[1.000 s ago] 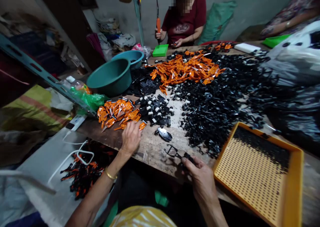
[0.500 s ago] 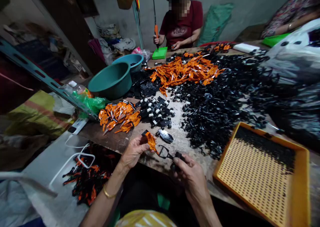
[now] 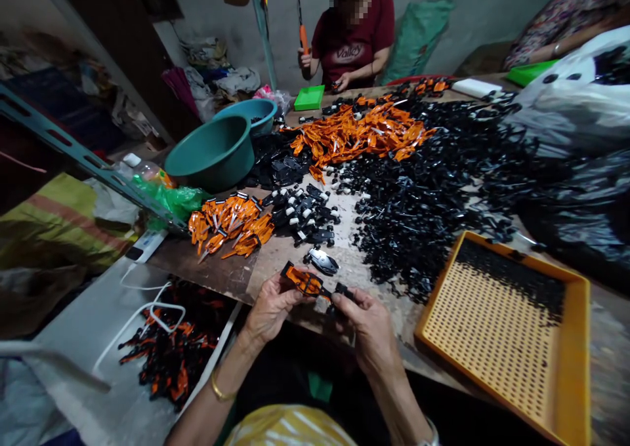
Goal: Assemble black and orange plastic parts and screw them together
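Near the table's front edge, my left hand pinches an orange toy car body with a black piece at its far left end. My right hand grips a black plastic part, partly hidden by the fingers. The black part's thin frame lies over the orange body, so the two pieces meet between my hands. Just beyond them a silver-and-black toy car rests on the table. Small black toy car chassis with white pieces are heaped behind it, beside a pile of orange bodies.
A yellow perforated tray holding small black bits stands at right. Black parts spread over the table's right side. A green basin sits at left. Across the table, a person in a dark red shirt holds an orange-handled tool.
My hands have come together, bringing the black frame from beside the orange body onto it. The person opposite has raised the orange tool off the green tray. The view has shifted slightly.
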Demonstrator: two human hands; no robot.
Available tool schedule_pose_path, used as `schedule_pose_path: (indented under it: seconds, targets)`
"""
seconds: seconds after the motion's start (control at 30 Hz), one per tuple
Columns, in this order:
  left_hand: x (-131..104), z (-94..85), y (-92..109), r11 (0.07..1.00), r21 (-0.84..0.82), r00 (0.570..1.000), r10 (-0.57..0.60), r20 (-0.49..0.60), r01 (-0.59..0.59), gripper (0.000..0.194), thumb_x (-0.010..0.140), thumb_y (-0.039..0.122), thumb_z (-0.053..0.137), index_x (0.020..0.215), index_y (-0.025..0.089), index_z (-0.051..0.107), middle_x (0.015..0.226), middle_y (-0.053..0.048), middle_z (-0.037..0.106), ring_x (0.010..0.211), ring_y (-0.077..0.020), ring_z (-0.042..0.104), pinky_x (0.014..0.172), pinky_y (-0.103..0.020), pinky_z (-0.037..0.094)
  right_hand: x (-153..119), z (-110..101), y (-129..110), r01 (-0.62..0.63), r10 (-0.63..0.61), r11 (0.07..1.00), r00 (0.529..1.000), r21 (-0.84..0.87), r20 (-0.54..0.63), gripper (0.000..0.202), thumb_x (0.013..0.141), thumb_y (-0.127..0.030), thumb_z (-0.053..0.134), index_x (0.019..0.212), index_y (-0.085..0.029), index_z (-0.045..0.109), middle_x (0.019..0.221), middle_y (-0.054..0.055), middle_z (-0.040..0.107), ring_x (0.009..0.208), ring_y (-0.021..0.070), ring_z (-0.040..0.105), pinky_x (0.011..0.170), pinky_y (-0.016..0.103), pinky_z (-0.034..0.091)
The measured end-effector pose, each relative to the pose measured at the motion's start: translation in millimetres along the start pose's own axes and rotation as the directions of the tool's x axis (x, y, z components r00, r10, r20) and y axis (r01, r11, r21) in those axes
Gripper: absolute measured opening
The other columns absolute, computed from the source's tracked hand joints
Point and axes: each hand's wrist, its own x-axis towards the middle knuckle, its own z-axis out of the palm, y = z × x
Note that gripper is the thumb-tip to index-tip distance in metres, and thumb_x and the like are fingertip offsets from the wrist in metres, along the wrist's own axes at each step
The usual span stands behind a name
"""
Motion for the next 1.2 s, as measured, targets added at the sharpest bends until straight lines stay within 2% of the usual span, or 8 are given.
schedule_pose_path:
  seconds: [0.2,0.27,0.4,0.5,0.63,0.77,0.9,1.2]
  targets:
    - [-1,1.0,2,0.990,0.067,0.993,0.121,0.003,-0.121,0.033,0.071,0.014,0.075,0.103,0.017,0.070,0.107,-0.007,0.070,0.098,-0.0204,0.065,0.085,-0.029,0.053,9,-2,5,-0.017,0.013,0.998,0.999,-0.067,-0.052,0.037,0.050,-0.040,0.081,0.064,-0.015,0.057,0.046,-0.006,0.049,0.033,0.0056,0.039,0.032,0.017,0.024]
    - [0,1.0,4,0.987,0.085,0.990,0.138,-0.002,-0.137,0.032,0.071,0.014,0.075,0.103,0.017,0.070,0.105,-0.007,0.071,0.099,-0.0200,0.065,0.086,-0.028,0.052,10,-4,7,-0.005,0.001,0.998,0.999,-0.070,-0.050,0.036,0.052,-0.039,0.080,0.064,-0.015,0.057,0.046,-0.006,0.050,0.033,0.0051,0.039,0.032,0.017,0.025]
    - [1,2.6,4,0.993,0.076,0.996,0.089,-0.030,-0.087,0.031,0.071,0.015,0.075,0.101,0.017,0.070,0.108,-0.007,0.070,0.095,-0.0194,0.066,0.077,-0.026,0.055,7,-7,5,0.020,-0.021,1.000,0.997,-0.014,-0.074,0.036,0.052,-0.039,0.081,0.067,-0.016,0.058,0.050,-0.006,0.052,0.037,0.0056,0.041,0.033,0.017,0.031]
    - [1,5.3,0,0.996,0.052,0.997,0.072,-0.035,-0.070,0.031,0.069,0.016,0.076,0.099,0.017,0.070,0.105,-0.006,0.071,0.090,-0.0189,0.067,0.076,-0.029,0.057,3,-4,1,0.024,-0.023,1.000,0.997,0.013,-0.072,0.036,0.051,-0.039,0.082,0.068,-0.016,0.058,0.051,-0.006,0.053,0.038,0.0061,0.042,0.034,0.018,0.034]
    - [-1,9.3,-2,0.997,0.035,0.997,0.064,-0.052,-0.062,0.031,0.067,0.017,0.078,0.097,0.017,0.071,0.096,-0.005,0.072,0.085,-0.0179,0.067,0.076,-0.031,0.058,5,-1,0,0.003,-0.003,1.000,0.998,0.002,-0.056,0.037,0.052,-0.040,0.081,0.069,-0.016,0.058,0.051,-0.005,0.055,0.035,0.0063,0.043,0.031,0.017,0.029]
    - [-1,10.9,0,0.997,0.060,0.998,0.049,-0.044,-0.047,0.033,0.068,0.017,0.078,0.100,0.016,0.070,0.106,-0.008,0.070,0.091,-0.0199,0.066,0.076,-0.030,0.057,8,-5,3,-0.015,0.015,1.000,0.999,0.017,-0.042,0.038,0.052,-0.041,0.082,0.068,-0.016,0.058,0.048,-0.006,0.053,0.033,0.0060,0.042,0.031,0.017,0.026]
    - [1,10.7,-2,0.998,0.043,0.998,0.041,-0.053,-0.039,0.033,0.066,0.016,0.078,0.098,0.016,0.070,0.099,-0.006,0.072,0.090,-0.0205,0.066,0.077,-0.034,0.057,7,-8,3,-0.004,0.006,0.998,1.000,0.057,-0.026,0.038,0.053,-0.041,0.082,0.071,-0.016,0.059,0.050,-0.005,0.055,0.034,0.0066,0.044,0.030,0.017,0.026]
    - [-1,13.4,-3,0.994,0.096,0.998,0.057,-0.021,-0.055,0.032,0.070,0.017,0.076,0.101,0.017,0.070,0.108,-0.007,0.069,0.093,-0.0197,0.065,0.078,-0.030,0.056,9,-7,3,-0.027,0.026,1.000,0.999,-0.003,-0.030,0.034,0.055,-0.038,0.078,0.071,-0.016,0.058,0.050,-0.005,0.054,0.034,0.0059,0.041,0.031,0.017,0.024]
